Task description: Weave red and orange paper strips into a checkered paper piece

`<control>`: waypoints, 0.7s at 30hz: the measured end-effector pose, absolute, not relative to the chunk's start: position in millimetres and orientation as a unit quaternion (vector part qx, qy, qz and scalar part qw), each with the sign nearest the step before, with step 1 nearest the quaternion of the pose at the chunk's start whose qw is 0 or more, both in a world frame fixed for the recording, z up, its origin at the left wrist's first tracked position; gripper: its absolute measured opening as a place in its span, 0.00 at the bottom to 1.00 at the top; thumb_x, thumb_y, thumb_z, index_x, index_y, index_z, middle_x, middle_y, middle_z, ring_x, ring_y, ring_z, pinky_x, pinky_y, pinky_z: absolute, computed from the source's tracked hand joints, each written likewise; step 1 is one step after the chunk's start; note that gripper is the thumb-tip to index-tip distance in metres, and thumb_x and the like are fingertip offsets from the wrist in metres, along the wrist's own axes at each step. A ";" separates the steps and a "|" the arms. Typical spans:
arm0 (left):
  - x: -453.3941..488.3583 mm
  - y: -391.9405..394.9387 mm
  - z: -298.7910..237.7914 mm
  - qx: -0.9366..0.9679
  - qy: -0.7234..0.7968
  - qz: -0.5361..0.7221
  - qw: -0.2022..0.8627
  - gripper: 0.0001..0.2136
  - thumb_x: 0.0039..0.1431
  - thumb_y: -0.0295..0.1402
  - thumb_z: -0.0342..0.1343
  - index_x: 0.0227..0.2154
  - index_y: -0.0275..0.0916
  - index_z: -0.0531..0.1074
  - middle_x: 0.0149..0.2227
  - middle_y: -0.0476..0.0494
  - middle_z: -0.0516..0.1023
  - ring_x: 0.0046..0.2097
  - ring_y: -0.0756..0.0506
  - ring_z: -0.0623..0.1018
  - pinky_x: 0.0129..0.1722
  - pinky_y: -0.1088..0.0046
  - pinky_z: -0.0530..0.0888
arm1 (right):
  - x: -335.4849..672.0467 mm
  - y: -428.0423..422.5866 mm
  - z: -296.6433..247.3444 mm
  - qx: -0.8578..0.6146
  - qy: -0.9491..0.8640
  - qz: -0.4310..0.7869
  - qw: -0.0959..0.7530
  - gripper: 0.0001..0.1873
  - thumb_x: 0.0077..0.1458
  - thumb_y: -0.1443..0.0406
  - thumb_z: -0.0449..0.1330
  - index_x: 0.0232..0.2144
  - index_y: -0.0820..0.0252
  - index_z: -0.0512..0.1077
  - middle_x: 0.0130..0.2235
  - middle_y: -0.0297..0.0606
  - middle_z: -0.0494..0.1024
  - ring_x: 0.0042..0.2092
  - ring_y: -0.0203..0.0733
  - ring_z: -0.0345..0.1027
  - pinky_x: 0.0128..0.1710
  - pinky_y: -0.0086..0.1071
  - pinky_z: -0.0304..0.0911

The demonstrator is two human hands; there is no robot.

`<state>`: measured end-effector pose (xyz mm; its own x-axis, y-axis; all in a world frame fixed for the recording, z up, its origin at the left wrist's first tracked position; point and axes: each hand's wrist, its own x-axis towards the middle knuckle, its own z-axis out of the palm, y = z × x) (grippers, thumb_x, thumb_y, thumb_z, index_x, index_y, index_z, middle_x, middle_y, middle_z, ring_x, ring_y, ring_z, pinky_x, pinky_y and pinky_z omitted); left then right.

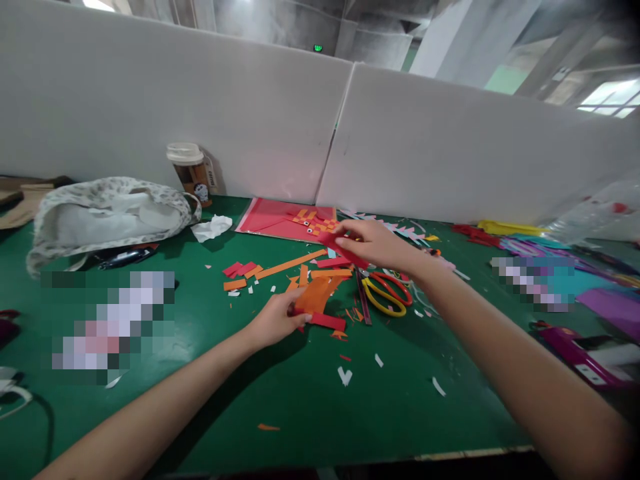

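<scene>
My left hand (280, 318) is closed on a piece of orange paper (316, 295) and a short red paper strip (327, 321), pinched between thumb and fingers. Farther off, my right hand (367, 241) grips a piece of red paper (345, 251) by its upper part. Just beyond it lies a red sheet (275, 217) in a clear sleeve, with orange-and-red woven paper shapes (320, 227) that have eyes on them. Around both hands are loose orange strips (290, 264) and red scraps (241, 269). Yellow-handled scissors (385, 303) rest right of my left hand, beside red-handled scissors (400, 283).
A patterned cloth bag (117, 213), a crumpled tissue (214, 228) and a lidded cup (190, 173) stand at the back left. Coloured papers (610, 310) and a magenta power strip (585, 357) lie right. White panels (200, 93) border the green table (225, 427).
</scene>
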<state>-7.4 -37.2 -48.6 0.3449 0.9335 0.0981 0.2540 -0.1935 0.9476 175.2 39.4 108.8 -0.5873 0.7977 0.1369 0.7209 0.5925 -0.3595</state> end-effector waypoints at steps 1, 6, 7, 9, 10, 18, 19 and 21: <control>-7.2 -36.7 -49.7 0.667 0.439 0.373 0.472 0.18 0.50 0.32 0.56 0.46 0.37 0.67 0.34 0.45 0.75 0.30 0.49 0.72 0.30 0.72 0.70 | 180.2 38.5 101.2 -0.446 -0.867 0.130 0.178 0.13 0.51 0.66 0.51 0.39 0.60 0.70 0.40 0.42 0.75 0.38 0.41 0.68 0.36 0.33 0.59; -5.7 -35.1 -48.8 0.616 0.409 0.404 0.539 0.20 0.47 0.30 0.58 0.46 0.36 0.67 0.40 0.42 0.75 0.37 0.46 0.74 0.34 0.71 0.71 | 194.6 21.7 65.2 -0.472 -0.824 0.143 0.279 0.21 0.44 0.69 0.53 0.45 0.57 0.66 0.37 0.38 0.75 0.34 0.40 0.67 0.35 0.33 0.58; -5.3 -35.1 -47.3 0.605 0.397 0.410 0.555 0.21 0.47 0.29 0.58 0.46 0.35 0.66 0.42 0.41 0.75 0.38 0.46 0.74 0.35 0.71 0.72 | 195.4 16.9 60.9 -0.483 -0.809 0.147 0.301 0.17 0.45 0.68 0.54 0.41 0.58 0.68 0.30 0.35 0.74 0.30 0.38 0.65 0.33 0.32 0.57; -4.6 -35.4 -43.8 0.585 0.378 0.419 0.582 0.22 0.46 0.28 0.58 0.47 0.35 0.65 0.43 0.40 0.74 0.38 0.46 0.75 0.35 0.71 0.72 | 195.3 8.7 55.2 -0.503 -0.780 0.173 0.331 0.09 0.48 0.62 0.54 0.31 0.59 0.71 0.18 0.29 0.65 0.23 0.35 0.58 0.27 0.30 0.54; -4.3 -35.7 -42.1 0.576 0.373 0.421 0.592 0.22 0.46 0.28 0.58 0.48 0.34 0.65 0.44 0.39 0.74 0.38 0.47 0.75 0.34 0.71 0.72 | 194.7 5.7 53.2 -0.508 -0.769 0.187 0.339 0.11 0.50 0.59 0.54 0.29 0.59 0.71 0.15 0.27 0.60 0.20 0.33 0.54 0.24 0.29 0.52; -3.2 -36.1 -38.1 0.543 0.382 0.440 0.604 0.31 0.44 0.25 0.59 0.54 0.38 0.59 0.48 0.36 0.71 0.41 0.45 0.75 0.35 0.70 0.73 | 186.8 10.5 34.1 -0.503 -0.788 0.222 0.278 0.20 0.47 0.50 0.58 0.37 0.56 0.74 0.16 0.24 0.50 0.19 0.31 0.44 0.21 0.28 0.45; -3.1 -36.1 -38.0 0.541 0.384 0.439 0.607 0.32 0.44 0.25 0.59 0.54 0.38 0.58 0.47 0.36 0.71 0.40 0.45 0.75 0.35 0.71 0.73 | 187.0 13.1 30.7 -0.504 -0.788 0.227 0.272 0.21 0.46 0.49 0.58 0.37 0.55 0.74 0.16 0.24 0.50 0.19 0.31 0.45 0.21 0.28 0.45; -2.8 -36.0 -37.4 0.539 0.386 0.433 0.611 0.32 0.44 0.25 0.59 0.55 0.37 0.58 0.46 0.37 0.71 0.37 0.46 0.75 0.33 0.71 0.73 | 187.9 18.6 23.8 -0.511 -0.784 0.236 0.260 0.22 0.45 0.49 0.59 0.38 0.56 0.73 0.16 0.24 0.52 0.19 0.31 0.46 0.21 0.28 0.46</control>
